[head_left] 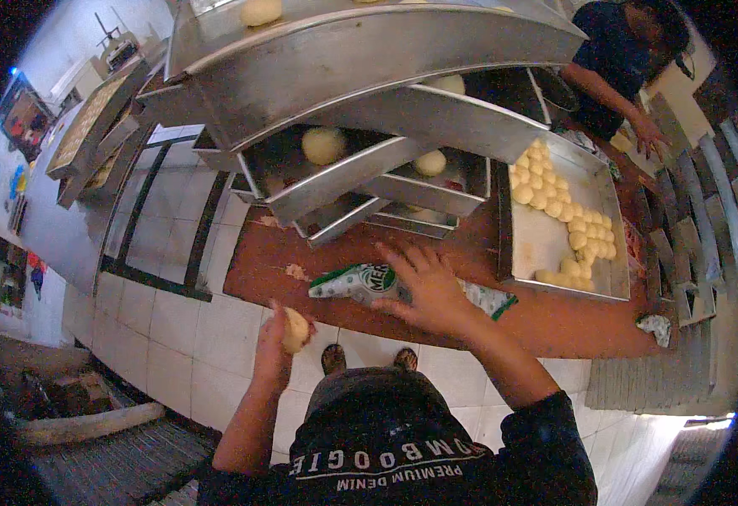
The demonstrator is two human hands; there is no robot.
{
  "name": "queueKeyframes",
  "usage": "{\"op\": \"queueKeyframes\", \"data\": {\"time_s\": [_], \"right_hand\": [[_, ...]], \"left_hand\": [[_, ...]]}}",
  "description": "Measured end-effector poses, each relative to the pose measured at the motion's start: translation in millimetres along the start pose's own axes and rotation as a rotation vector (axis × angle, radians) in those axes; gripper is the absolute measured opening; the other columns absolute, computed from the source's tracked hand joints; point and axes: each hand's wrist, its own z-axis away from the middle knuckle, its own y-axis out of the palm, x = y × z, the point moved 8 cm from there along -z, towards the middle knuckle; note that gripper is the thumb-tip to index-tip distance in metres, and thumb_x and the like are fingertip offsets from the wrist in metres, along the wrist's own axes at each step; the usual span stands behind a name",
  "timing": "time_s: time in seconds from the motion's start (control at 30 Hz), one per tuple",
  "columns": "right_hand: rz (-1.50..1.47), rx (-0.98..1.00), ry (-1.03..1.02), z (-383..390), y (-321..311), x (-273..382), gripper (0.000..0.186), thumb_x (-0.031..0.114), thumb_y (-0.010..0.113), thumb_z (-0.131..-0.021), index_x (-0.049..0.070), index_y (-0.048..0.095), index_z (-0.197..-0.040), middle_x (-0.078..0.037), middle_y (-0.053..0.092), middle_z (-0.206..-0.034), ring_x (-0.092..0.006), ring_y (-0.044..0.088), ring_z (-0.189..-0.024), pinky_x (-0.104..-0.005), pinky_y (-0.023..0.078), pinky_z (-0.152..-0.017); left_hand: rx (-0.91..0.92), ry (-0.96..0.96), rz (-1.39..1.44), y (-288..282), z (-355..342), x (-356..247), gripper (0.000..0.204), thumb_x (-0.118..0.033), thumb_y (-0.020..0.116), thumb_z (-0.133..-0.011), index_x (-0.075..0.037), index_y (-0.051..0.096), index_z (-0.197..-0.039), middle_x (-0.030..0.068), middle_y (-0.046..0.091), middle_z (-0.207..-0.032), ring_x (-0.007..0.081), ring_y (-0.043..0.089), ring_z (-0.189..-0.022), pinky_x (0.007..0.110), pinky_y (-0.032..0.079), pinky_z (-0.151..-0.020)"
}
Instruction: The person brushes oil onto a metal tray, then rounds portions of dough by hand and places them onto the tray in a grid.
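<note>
My left hand (273, 354) is closed around a pale dough ball (296, 330) just off the near edge of the brown table. Some reddish stuff shows at the side of that dough ball. Fingers spread, my right hand (426, 291) reaches over a flat green-and-white plastic bag (352, 281) lying on the tabletop. Whether the palm touches the bag is hard to tell. Nothing shows in the right hand's grip. Just beyond the hands rise crisscrossed metal trays (352, 174) with a few dough balls inside, among them a round one (324, 146).
To the right, a metal tray (546, 261) holds many small dough balls (584, 228). Another person's hand (645, 135) hangs over the far right of the table (554, 325). Tray racks (95, 126) stand at left. Stacked trays overhang the work area.
</note>
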Motion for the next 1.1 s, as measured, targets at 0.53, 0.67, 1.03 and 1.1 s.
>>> {"op": "queueKeyframes", "data": {"time_s": [0.53,0.67,1.03,1.1], "right_hand": [[-1.163,0.081,-0.004,10,0,61,0.012,0.013,0.061,-0.081,0.002,0.058,-0.086,-0.007,0.060,-0.085,-0.0160,0.057,-0.081,-0.0286,0.045,-0.072],[-1.221,0.240,0.080,10,23,55,0.017,0.014,0.061,-0.081,0.003,0.056,-0.092,-0.009,0.059,-0.089,-0.0179,0.056,-0.081,-0.0280,0.044,-0.073],[-0.087,0.057,-0.002,-30,75,16,0.055,0.043,0.062,-0.073,0.007,0.048,-0.112,-0.018,0.054,-0.106,-0.0346,0.051,-0.101,-0.0484,0.038,-0.086],[-0.235,0.020,-0.026,-31,74,5,0.051,0.042,0.062,-0.073,0.009,0.050,-0.110,-0.016,0.058,-0.100,-0.0338,0.055,-0.095,-0.0470,0.040,-0.082]], "left_hand": [[0.033,0.445,0.176,50,17,-47,0.035,-0.026,0.057,-0.083,-0.001,0.052,-0.108,0.0090,0.060,-0.096,0.0178,0.057,-0.088,0.030,0.046,-0.078],[0.152,0.231,0.194,48,19,-28,0.036,-0.031,0.054,-0.085,0.000,0.054,-0.104,0.0086,0.060,-0.097,0.0187,0.057,-0.089,0.031,0.046,-0.078],[-0.012,0.313,0.405,1,-48,26,0.053,-0.037,0.058,-0.081,0.001,0.045,-0.117,0.0123,0.052,-0.113,0.0224,0.052,-0.100,0.031,0.043,-0.084],[-0.065,0.328,0.025,6,-50,16,0.053,-0.035,0.059,-0.081,0.000,0.044,-0.119,0.0113,0.051,-0.114,0.0203,0.051,-0.101,0.031,0.043,-0.084]]}}
